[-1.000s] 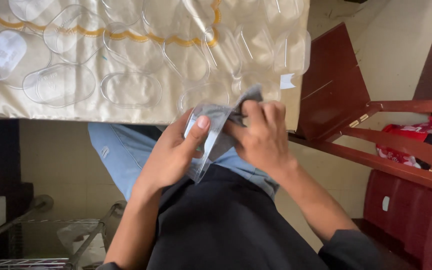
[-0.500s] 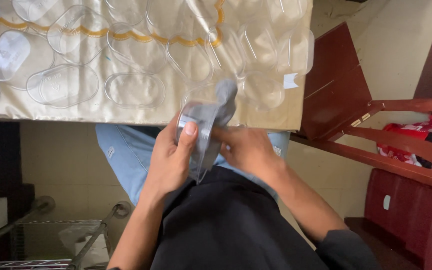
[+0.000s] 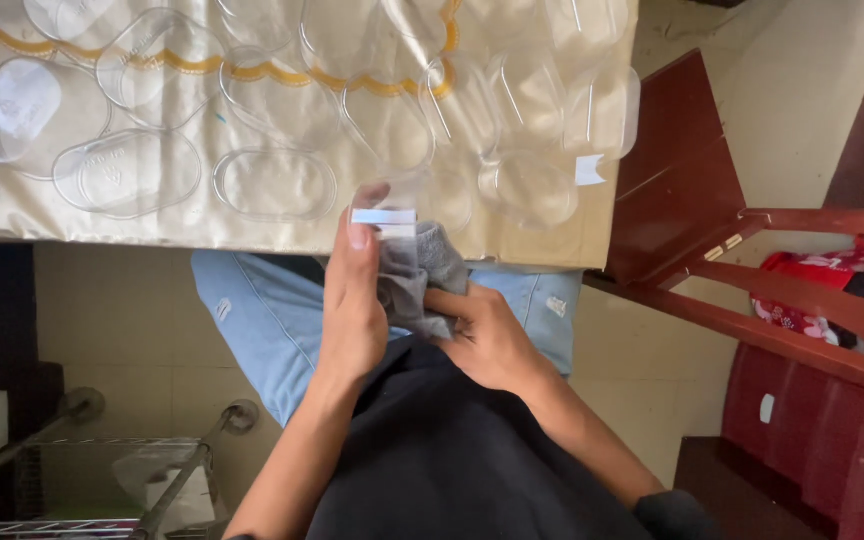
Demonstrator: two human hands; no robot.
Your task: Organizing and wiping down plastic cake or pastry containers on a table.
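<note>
L hand (image 3: 352,310) grips a clear plastic sleeve (image 3: 384,216) w/ white strip, just below table edge (image 3: 152,225). R hand (image 3: 487,340) pinches grey sock (image 3: 417,280) into it, over lap. Clear lids (image 3: 274,185) on table.

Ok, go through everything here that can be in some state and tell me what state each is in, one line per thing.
left hand: closed around a clear plastic bag, thumb up.
right hand: gripping the grey cloth from below.
grey cloth: bunched, partly inside the bag.
clear plastic bag: upright, white strip across its mouth.
clear plastic lids: lying flat and scattered on the table, several overlapping.
tablecloth: spread flat, edge hanging over.
red wooden chair: standing beside the table.
</note>
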